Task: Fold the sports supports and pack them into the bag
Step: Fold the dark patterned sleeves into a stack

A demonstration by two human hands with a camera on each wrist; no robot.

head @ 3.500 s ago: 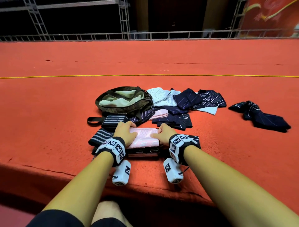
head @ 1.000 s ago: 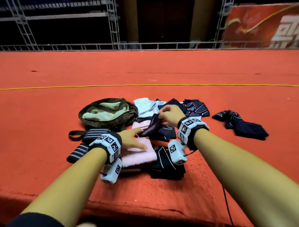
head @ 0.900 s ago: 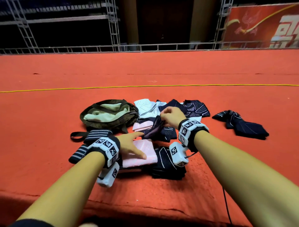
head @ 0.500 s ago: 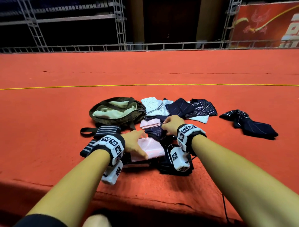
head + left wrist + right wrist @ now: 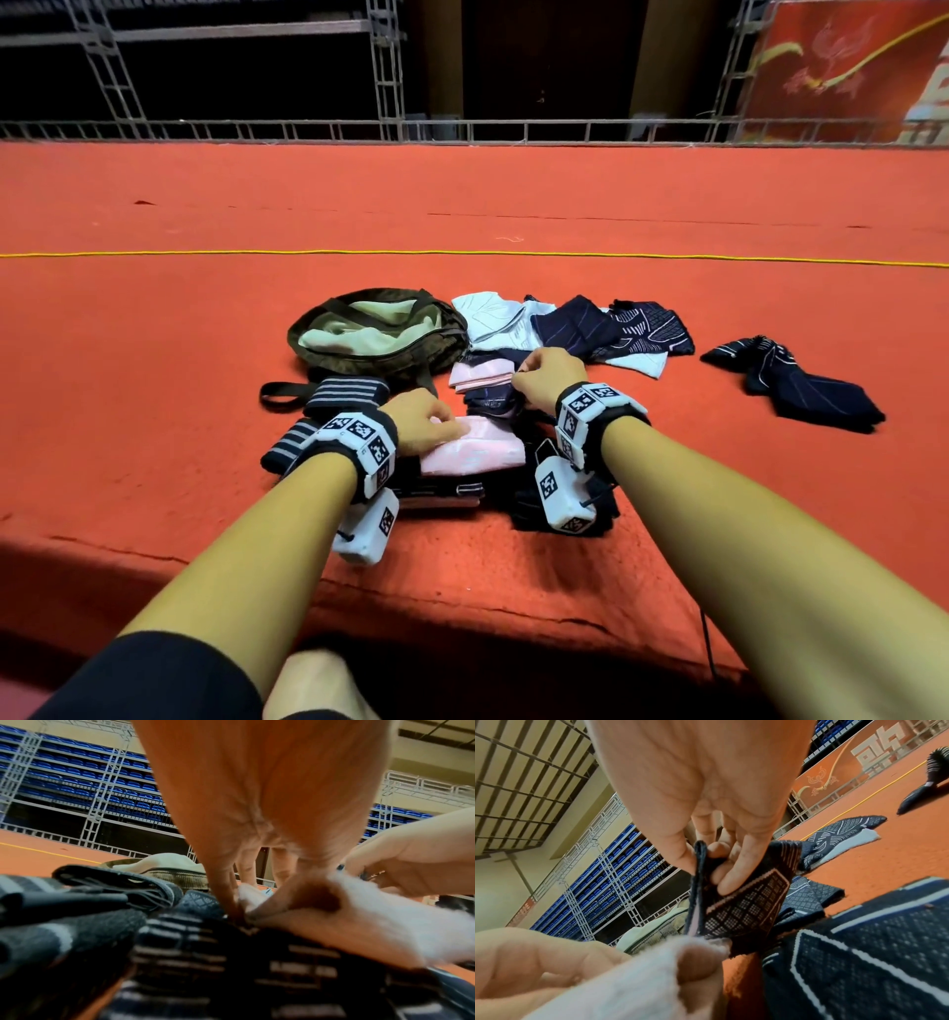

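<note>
Since the earlier frame, right hand (image 5: 547,377) has drawn the dark navy patterned knit support (image 5: 744,902) nearer, pinching its edge. Left hand (image 5: 423,421) pinches the soft pink folded support (image 5: 475,449) on the floor; both look limp, best gripped at hems.

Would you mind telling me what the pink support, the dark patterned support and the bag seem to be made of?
Pink support: soft knit, matte, fuzzy at the edge in the wrist views. Dark patterned support: stretchy woven knit, likely elastic, with a woven-in grid pattern. Bag: camouflage cloth, probably canvas or nylon, with a pale lining and webbing strap.
</note>
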